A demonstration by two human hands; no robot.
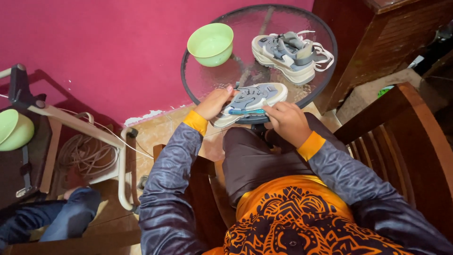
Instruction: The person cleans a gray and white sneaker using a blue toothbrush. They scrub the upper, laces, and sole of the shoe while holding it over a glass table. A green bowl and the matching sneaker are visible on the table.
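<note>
chunky grey sneaker [252, 99] in both hands [250, 113]

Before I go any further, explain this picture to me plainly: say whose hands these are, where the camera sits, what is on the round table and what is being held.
There is one picture, taken from a camera worn on a seated person's head, looking down past the chest at their own two bare hands. No machine is involved. The left hand and right hand together hold a grey and cream sneaker at the near edge of a round glass table. The right hand also appears to press a thin teal tool against the shoe's side; what it is cannot be told. On the table lie a second matching sneaker with loose laces and a green bowl. A wooden chair stands to the right.
</note>
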